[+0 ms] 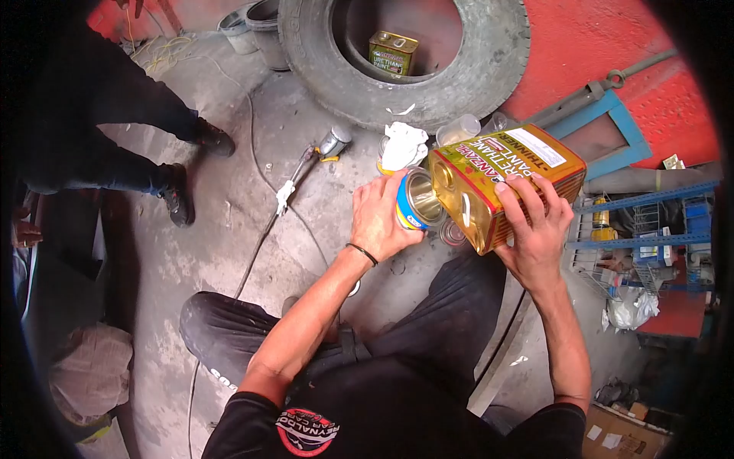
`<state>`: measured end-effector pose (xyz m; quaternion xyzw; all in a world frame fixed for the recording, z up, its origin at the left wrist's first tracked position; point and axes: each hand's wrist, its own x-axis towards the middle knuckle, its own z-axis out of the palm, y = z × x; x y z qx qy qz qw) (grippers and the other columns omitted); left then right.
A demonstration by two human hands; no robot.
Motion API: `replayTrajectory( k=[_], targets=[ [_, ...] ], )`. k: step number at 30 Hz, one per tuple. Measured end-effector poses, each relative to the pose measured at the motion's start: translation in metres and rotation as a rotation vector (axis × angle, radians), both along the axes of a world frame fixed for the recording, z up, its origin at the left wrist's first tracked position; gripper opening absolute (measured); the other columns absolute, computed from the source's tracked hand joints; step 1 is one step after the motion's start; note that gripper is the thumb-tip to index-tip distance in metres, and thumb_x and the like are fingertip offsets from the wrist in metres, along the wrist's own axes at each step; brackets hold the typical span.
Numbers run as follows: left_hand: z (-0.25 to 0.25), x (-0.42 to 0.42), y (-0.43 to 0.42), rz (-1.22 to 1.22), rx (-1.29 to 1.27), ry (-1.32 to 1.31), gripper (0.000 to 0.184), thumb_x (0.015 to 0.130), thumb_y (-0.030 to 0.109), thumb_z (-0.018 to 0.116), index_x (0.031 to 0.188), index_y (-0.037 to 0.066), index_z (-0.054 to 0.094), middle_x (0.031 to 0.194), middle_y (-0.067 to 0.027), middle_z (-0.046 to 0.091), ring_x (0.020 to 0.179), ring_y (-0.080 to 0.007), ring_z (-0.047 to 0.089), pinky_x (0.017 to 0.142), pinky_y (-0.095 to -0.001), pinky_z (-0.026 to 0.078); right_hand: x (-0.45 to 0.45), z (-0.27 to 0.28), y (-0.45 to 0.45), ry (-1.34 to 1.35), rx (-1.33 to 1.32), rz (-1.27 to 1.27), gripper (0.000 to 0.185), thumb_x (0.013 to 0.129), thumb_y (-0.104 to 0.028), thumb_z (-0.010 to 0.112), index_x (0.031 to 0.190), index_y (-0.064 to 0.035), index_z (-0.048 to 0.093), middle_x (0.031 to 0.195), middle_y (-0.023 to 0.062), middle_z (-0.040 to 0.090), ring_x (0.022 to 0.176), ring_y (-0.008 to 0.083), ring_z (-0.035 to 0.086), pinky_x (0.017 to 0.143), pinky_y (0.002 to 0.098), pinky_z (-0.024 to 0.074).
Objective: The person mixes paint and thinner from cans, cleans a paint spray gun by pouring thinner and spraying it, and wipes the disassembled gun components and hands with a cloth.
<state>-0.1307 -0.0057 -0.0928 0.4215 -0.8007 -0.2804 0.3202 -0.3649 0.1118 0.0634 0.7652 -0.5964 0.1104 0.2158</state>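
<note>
Head camera, and our left hand is wrapped around a small round metal can with a blue-and-yellow label, its top open, while our right hand grips a large rectangular gold-and-red thinner tin, tilted right at the can's mouth! Opening and bringing together look done, we judge; we can't make out any stream or fill level, and neither container is down on the grey concrete floor yet
</note>
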Motion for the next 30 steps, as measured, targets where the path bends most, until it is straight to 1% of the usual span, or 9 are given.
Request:
replayTrajectory(
  k=[5, 6, 9, 12, 15, 18, 24, 27, 30],
  targets=[
    [-0.006, -0.002, 0.0, -0.008, 0.035, 0.027, 0.107, 0.061, 0.041, 0.093, 0.152, 0.01, 0.047, 0.137, -0.0173, 0.062, 0.133, -0.0387, 0.055, 0.115, -0.053, 0.038, 0.008, 0.005, -0.006, 0.057, -0.03, 0.06, 0.078, 0.072, -0.029, 0.091, 0.145, -0.0283, 0.063, 0.151, -0.0029, 0.057, 0.14, 0.0296, 0.049, 0.104, 0.0499, 0.0357],
    [-0.006, -0.002, 0.0, -0.014, 0.05, 0.025, 0.108, 0.061, 0.042, 0.093, 0.153, 0.01, 0.046, 0.136, -0.0172, 0.062, 0.132, -0.0382, 0.056, 0.115, -0.054, 0.037, 0.009, 0.005, -0.006, 0.055, -0.044, 0.074, 0.073, 0.075, -0.026, 0.088, 0.144, -0.0309, 0.064, 0.15, -0.0043, 0.057, 0.14, 0.0285, 0.05, 0.103, 0.0491, 0.0359],
    [-0.013, -0.003, 0.002, -0.02, 0.073, -0.001, 0.11, 0.061, 0.043, 0.092, 0.155, 0.011, 0.045, 0.134, -0.0175, 0.062, 0.131, -0.0379, 0.057, 0.115, -0.0547, 0.037, 0.01, 0.006, -0.007, 0.102, -0.05, 0.108, 0.068, 0.078, -0.023, 0.085, 0.142, -0.033, 0.064, 0.148, -0.0053, 0.057, 0.14, 0.0274, 0.05, 0.102, 0.0485, 0.0361],
    [-0.01, -0.002, 0.004, -0.014, 0.123, -0.069, 0.111, 0.06, 0.045, 0.093, 0.155, 0.012, 0.045, 0.131, -0.0178, 0.063, 0.128, -0.0378, 0.058, 0.114, -0.0544, 0.038, 0.01, 0.005, -0.008, 0.114, -0.065, 0.151, 0.076, 0.071, -0.023, 0.092, 0.141, -0.0291, 0.064, 0.15, -0.0025, 0.058, 0.141, 0.0302, 0.05, 0.105, 0.0497, 0.035],
    [-0.005, -0.001, 0.005, -0.002, 0.152, -0.103, 0.112, 0.058, 0.047, 0.093, 0.155, 0.013, 0.046, 0.13, -0.0181, 0.062, 0.126, -0.0381, 0.058, 0.113, -0.0546, 0.039, 0.008, 0.003, -0.01, 0.137, -0.074, 0.163, 0.072, 0.072, -0.023, 0.091, 0.14, -0.03, 0.065, 0.149, -0.0032, 0.059, 0.141, 0.0298, 0.05, 0.104, 0.0488, 0.0349],
    [-0.008, -0.001, 0.006, 0.024, 0.159, -0.133, 0.112, 0.058, 0.048, 0.093, 0.155, 0.014, 0.047, 0.13, -0.0183, 0.062, 0.126, -0.0388, 0.058, 0.113, -0.0562, 0.039, 0.008, -0.001, -0.009, 0.131, -0.073, 0.126, 0.061, 0.082, -0.026, 0.081, 0.14, -0.0366, 0.064, 0.146, -0.007, 0.058, 0.14, 0.026, 0.051, 0.103, 0.0472, 0.0345],
    [-0.019, -0.001, 0.008, 0.034, 0.162, -0.195, 0.111, 0.058, 0.049, 0.093, 0.154, 0.016, 0.048, 0.131, -0.0182, 0.061, 0.127, -0.0384, 0.057, 0.111, -0.0598, 0.038, 0.006, -0.005, -0.007, 0.108, -0.066, 0.116, 0.059, 0.084, -0.026, 0.079, 0.14, -0.0371, 0.064, 0.145, -0.008, 0.059, 0.139, 0.0246, 0.051, 0.103, 0.0465, 0.0346],
    [-0.015, -0.004, 0.008, 0.029, 0.19, -0.231, 0.111, 0.058, 0.049, 0.093, 0.155, 0.016, 0.048, 0.132, -0.018, 0.061, 0.127, -0.0378, 0.057, 0.111, -0.0599, 0.037, 0.002, -0.007, -0.006, 0.116, -0.071, 0.135, 0.074, 0.071, -0.021, 0.09, 0.14, -0.0322, 0.065, 0.147, -0.0053, 0.06, 0.139, 0.0285, 0.052, 0.104, 0.0479, 0.0351],
    [-0.011, -0.008, 0.01, 0.013, 0.197, -0.254, 0.11, 0.059, 0.049, 0.092, 0.154, 0.016, 0.048, 0.132, -0.0179, 0.061, 0.128, -0.0376, 0.057, 0.112, -0.0594, 0.037, -0.003, -0.009, -0.003, 0.124, -0.068, 0.128, 0.075, 0.071, -0.022, 0.09, 0.14, -0.0324, 0.065, 0.147, -0.0056, 0.06, 0.139, 0.0284, 0.052, 0.104, 0.0478, 0.0351]
  ],
)
